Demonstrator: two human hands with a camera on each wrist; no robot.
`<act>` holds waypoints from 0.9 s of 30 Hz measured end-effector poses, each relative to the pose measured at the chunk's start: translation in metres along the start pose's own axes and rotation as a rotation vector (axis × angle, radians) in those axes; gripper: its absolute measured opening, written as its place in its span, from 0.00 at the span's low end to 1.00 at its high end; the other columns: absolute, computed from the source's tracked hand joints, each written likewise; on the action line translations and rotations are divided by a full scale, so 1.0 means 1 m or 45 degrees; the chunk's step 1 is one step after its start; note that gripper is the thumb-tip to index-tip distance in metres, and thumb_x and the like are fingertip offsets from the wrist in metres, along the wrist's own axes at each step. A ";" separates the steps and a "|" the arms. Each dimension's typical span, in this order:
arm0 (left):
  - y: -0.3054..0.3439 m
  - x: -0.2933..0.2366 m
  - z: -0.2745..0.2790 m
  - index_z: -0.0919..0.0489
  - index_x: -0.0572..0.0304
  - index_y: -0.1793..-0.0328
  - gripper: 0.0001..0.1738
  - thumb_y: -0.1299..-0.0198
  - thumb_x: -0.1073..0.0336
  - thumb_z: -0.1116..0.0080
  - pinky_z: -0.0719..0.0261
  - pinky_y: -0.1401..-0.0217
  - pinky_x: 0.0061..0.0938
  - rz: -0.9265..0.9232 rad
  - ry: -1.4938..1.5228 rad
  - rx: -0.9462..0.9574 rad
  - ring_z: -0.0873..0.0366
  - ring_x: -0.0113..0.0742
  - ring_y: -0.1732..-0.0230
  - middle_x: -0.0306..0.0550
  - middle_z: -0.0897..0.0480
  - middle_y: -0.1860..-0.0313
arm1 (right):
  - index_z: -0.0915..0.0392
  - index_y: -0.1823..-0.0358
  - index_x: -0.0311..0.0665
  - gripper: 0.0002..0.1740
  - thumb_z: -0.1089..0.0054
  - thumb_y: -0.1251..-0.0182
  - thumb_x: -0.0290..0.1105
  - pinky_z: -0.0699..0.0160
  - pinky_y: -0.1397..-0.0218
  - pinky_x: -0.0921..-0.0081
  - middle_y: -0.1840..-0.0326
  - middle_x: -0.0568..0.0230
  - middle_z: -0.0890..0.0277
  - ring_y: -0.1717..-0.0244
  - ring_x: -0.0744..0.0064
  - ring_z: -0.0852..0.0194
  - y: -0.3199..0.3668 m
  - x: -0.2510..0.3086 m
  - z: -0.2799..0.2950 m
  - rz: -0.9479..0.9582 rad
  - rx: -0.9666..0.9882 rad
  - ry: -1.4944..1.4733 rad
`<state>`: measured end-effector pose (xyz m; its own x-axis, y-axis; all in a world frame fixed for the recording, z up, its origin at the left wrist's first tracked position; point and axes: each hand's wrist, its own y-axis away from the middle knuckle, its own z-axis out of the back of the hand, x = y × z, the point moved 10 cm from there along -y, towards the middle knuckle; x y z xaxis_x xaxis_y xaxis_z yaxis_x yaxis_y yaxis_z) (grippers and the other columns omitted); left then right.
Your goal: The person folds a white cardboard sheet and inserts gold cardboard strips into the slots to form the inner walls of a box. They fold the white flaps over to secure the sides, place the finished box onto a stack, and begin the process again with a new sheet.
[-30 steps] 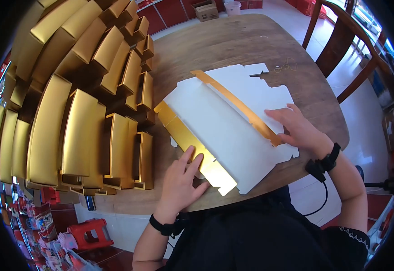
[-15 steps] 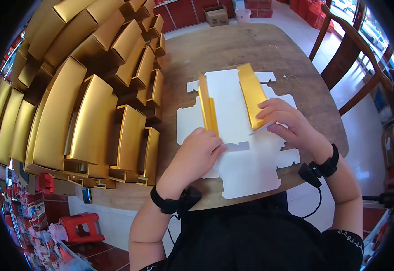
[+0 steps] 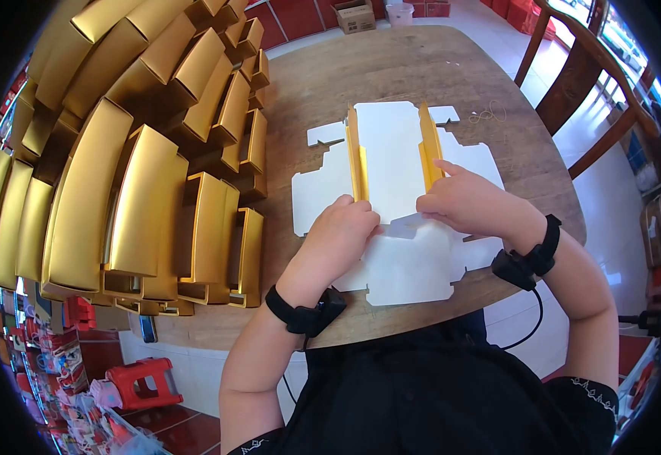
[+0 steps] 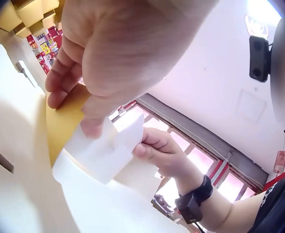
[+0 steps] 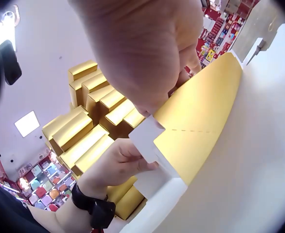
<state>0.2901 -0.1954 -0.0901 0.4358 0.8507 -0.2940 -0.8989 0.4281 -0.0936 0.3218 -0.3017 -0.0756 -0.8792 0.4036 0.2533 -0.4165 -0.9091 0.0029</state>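
Observation:
A flat cardboard box blank [image 3: 393, 163], white inside and gold outside, lies across the table in front of me. Its two long gold side flaps [image 3: 358, 163] stand upright, roughly parallel. At the near end of the left flap, my left hand [image 3: 342, 233] pinches the corner, with a white tab [image 4: 98, 150] bent inward beside its thumb. My right hand [image 3: 471, 199] grips the near end of the right gold flap [image 5: 200, 116], its fingers curled over the edge. Small white end tabs [image 3: 406, 225] fold in between the two hands.
Tall stacks of gold boxes [image 3: 87, 205] crowd the left side of the wooden table [image 3: 391, 64]. A thin loop of string [image 3: 489, 112] lies beyond the blank. A wooden chair [image 3: 573, 83] stands at right, and a red stool [image 3: 144, 383] at lower left.
The blank has turned from slanted to straight in front of me. Its gold flaps, first folded flat, now stand up, and both hands have moved from pressing it to gripping the near corners.

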 end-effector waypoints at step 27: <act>-0.008 0.004 -0.005 0.17 0.62 0.68 0.09 0.38 0.65 0.40 0.21 0.55 0.42 0.106 -0.063 0.024 0.20 0.51 0.61 0.50 0.18 0.68 | 0.22 0.66 0.40 0.05 0.48 0.35 0.26 0.41 0.22 0.54 0.77 0.59 0.20 0.66 0.58 0.16 -0.008 -0.002 -0.011 -0.075 0.093 0.298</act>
<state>0.2987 -0.1969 -0.0956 0.3616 0.8975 -0.2526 -0.9313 0.3604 -0.0528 0.3243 -0.2940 -0.0866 -0.8871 0.4611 0.0198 -0.4581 -0.8849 0.0835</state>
